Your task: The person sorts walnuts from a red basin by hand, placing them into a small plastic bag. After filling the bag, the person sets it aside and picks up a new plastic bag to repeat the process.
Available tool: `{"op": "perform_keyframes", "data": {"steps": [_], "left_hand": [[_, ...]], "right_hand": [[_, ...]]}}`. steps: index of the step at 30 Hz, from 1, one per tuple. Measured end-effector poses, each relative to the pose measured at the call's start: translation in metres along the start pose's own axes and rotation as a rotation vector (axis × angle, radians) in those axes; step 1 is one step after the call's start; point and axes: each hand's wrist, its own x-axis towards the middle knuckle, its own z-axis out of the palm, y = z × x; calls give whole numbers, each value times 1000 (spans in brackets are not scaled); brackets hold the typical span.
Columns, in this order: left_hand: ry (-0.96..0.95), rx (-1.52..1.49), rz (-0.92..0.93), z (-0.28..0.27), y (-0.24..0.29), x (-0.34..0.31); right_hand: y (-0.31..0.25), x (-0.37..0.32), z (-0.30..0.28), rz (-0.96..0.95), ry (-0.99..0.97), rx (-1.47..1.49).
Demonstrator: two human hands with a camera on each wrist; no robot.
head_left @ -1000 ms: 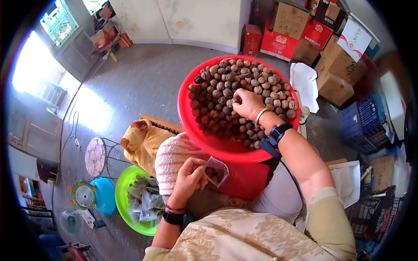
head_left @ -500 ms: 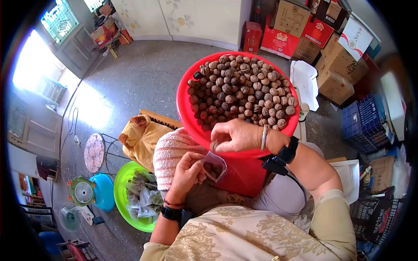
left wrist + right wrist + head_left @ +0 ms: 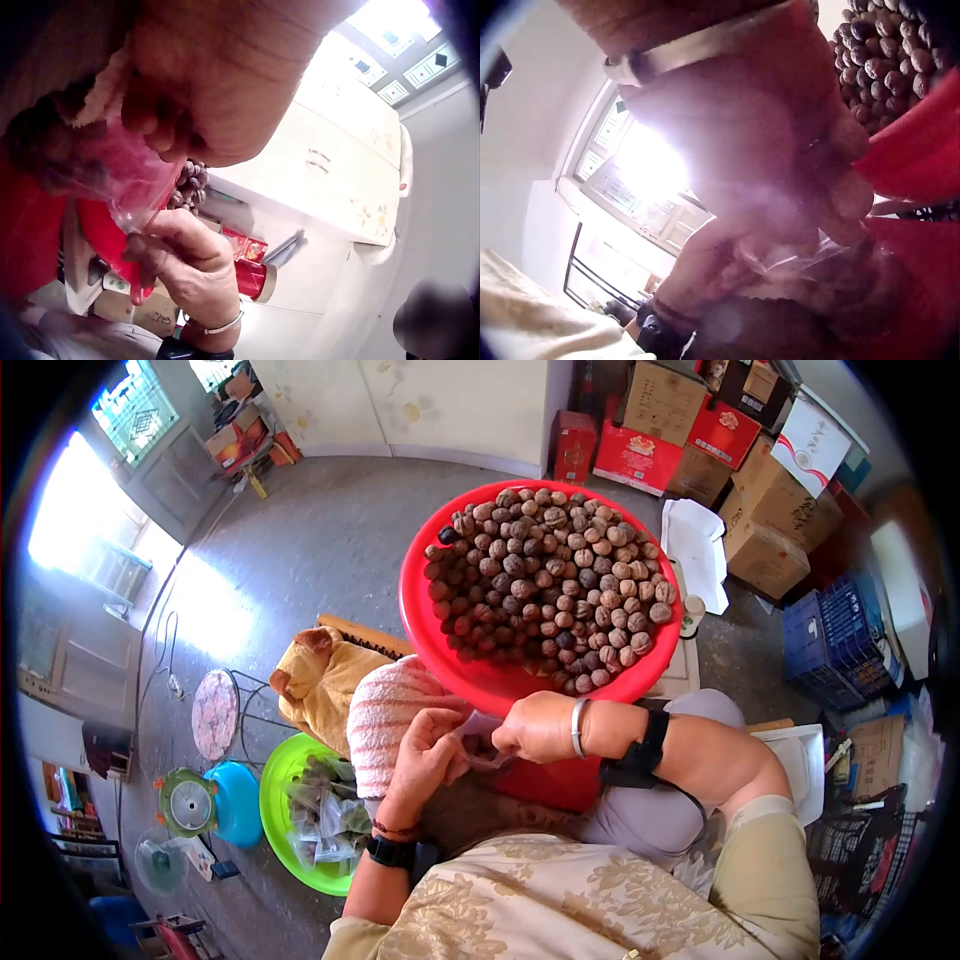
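Note:
In the head view a small clear plastic bag with walnuts inside is held over the person's lap, in front of the big red basin. The left hand pinches one side of its mouth. On the opposite side, thumb and forefinger of the right hand pinch the bag's rim, which also shows in the left wrist view, where the bag is stretched between both hands. Beyond the hands, loose walnuts fill most of the basin. The right wrist view is blurred by glare over the hand.
A light green basin at the left holds several filled plastic bags. Beside it are a blue basin and a round stool. A pink striped towel lies near the left hand. Cardboard boxes are stacked at the back right.
The right hand has left the walnuts in the basin, come back toward the lap and taken hold of the bag's rim. The left hand keeps its grip on the bag.

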Motion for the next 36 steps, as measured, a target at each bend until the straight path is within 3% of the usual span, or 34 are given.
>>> {"op": "perform_keyframes", "data": {"steps": [1, 6, 9, 10, 12, 16, 18, 20, 23, 26, 36], "left_hand": [[25, 54, 19, 1, -2, 1], [108, 217, 40, 11, -9, 3], [194, 651, 271, 7, -26, 10], [191, 652, 274, 8, -27, 9], [231, 257, 187, 13, -22, 5], [197, 1, 50, 14, -7, -3], [179, 100, 134, 17, -15, 1], [161, 196, 219, 14, -22, 5], [151, 150, 221, 11, -23, 4], [151, 142, 92, 15, -9, -1], [91, 124, 125, 11, -15, 0]], "right_hand": [[1, -2, 0, -55, 72, 37], [0, -7, -6, -110, 69, 90], [0, -9, -8, -125, 103, 78], [2, -10, -9, -125, 133, 86], [2, -13, -15, -122, 165, 90], [6, -16, -30, -55, 145, 180], [21, -13, -29, 36, 106, 292], [34, -15, -43, 103, 266, 319], [82, -16, -51, 406, 530, 47], [124, -22, -50, 643, 522, -193], [134, -7, -40, 650, 430, -371]]}}
